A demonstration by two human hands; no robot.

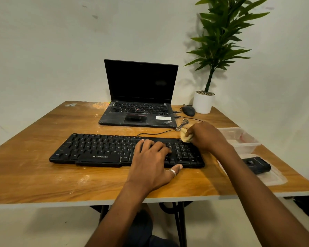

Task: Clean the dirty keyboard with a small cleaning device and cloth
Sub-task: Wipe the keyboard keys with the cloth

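My left hand [153, 157] lay flat, fingers loose, on the keyboard [100, 148] at the table [43, 179] front, likely steadying it, while my right hand [205, 136] pinched the cloth [185, 135] on its far right corner to wipe; device [257, 165] lay unheld at right

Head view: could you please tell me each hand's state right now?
Left hand: open, resting on the keyboard.
Right hand: holds the cloth against the keyboard.

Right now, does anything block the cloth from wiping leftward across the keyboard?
Yes: the left hand rests on the keys just left of the cloth, which the right hand holds at the far right corner of the keyboard.
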